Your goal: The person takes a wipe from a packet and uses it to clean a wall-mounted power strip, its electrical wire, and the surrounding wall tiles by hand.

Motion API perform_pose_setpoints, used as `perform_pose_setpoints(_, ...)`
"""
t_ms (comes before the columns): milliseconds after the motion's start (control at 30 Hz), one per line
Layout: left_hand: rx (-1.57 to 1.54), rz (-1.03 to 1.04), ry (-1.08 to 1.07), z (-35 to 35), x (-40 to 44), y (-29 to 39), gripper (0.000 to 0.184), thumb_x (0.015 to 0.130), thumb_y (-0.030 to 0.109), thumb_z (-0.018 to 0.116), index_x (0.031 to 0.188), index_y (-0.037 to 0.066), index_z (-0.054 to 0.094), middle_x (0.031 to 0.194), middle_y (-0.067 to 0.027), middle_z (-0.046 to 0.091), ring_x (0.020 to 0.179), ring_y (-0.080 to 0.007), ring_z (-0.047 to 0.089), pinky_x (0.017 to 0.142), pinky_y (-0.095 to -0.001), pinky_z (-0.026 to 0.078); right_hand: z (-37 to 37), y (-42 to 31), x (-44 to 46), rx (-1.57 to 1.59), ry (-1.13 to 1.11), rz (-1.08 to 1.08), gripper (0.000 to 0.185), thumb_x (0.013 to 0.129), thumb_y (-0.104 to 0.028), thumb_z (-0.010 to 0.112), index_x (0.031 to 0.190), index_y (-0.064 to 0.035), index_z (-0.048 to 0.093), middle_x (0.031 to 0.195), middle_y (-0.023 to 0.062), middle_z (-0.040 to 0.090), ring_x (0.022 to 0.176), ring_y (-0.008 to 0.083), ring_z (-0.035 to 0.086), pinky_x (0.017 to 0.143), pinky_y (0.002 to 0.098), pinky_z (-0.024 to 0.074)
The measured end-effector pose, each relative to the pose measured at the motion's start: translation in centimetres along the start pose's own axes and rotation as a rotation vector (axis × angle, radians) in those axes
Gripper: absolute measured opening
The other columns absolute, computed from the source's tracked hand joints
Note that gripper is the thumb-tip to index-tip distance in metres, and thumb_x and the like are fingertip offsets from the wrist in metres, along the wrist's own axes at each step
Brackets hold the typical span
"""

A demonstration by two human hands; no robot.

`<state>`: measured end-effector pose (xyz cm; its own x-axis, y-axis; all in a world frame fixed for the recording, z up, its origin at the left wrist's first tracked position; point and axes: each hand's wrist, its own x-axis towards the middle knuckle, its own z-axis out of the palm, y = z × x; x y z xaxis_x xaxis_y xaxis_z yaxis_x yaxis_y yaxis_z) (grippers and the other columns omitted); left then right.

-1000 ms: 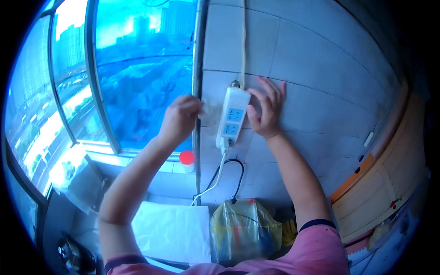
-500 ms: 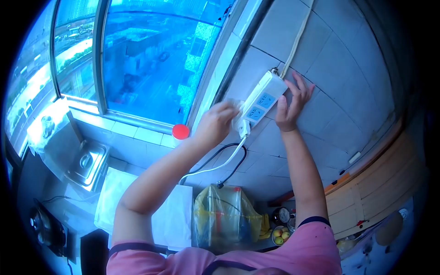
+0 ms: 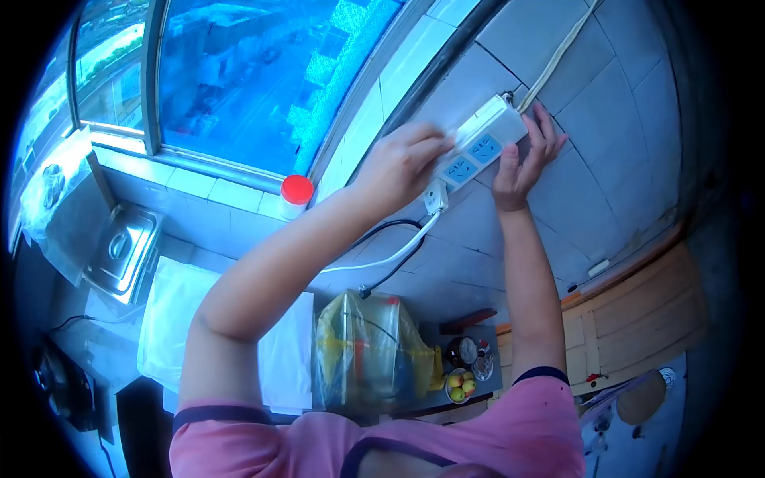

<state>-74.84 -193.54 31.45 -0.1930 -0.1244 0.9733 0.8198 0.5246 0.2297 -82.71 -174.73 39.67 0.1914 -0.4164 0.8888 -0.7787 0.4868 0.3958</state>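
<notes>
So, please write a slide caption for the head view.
Left hand and right hand flanking a white power strip against a tiled wall.

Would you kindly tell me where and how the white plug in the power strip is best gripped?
Probably pinch the white plug by its body's sides, coming from below: it seems to stand proud of the power strip, and the left hand crowds its upper left.
</notes>
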Motion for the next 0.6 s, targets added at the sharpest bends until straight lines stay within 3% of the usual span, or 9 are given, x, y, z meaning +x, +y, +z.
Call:
perform_pose_setpoints(133, -0.057, -0.038, 0.014, -0.2, -2.3, -0.3, 0.030, 0.071, -0.010, 0.063, 0.098, 0.003, 0.068, 0.097, -0.0128, 0.063, 0.089, -0.0312, 0.063, 0.076, -0.0374, 0.052, 0.4, 0.0, 0.1, 0.015, 0.016, -0.031, 0.044, 0.096, -0.037, 0.041, 0.127, -0.0058, 0.049, 0.137, 0.0184, 0.046, 0.133, 0.0331, 0.037, 0.113, 0.0546, -0.0025)
perform_pose_setpoints(333, -0.050, 0.046, 0.109, 1.4, 4.6, 0.5, 0.023, 0.077, -0.005, 0.060, 0.096, 0.005, 0.068, 0.093, -0.0116, 0.065, 0.084, -0.0313, 0.064, 0.072, -0.0364, 0.052, 0.0, 0.1, 0.1, -0.002, -0.010, -0.014, 0.044, 0.094, -0.037, 0.043, 0.127, -0.0086, 0.048, 0.136, 0.0187, 0.045, 0.131, 0.0338, 0.037, 0.112, 0.0565, -0.0022)
perform_pose_setpoints(600, -0.008, -0.013, 0.018, -0.3, -3.4, -0.5, 0.029, 0.074, -0.009, 0.060, 0.097, 0.006, 0.067, 0.095, -0.0124, 0.065, 0.087, -0.0311, 0.064, 0.075, -0.0364, 0.052, 0.2, -0.1, 0.2, 0.014, 0.020, -0.012, 0.042, 0.094, -0.035, 0.044, 0.125, -0.0069, 0.049, 0.135, 0.0187, 0.047, 0.131, 0.0330, 0.038, 0.113, 0.0551, -0.0022)
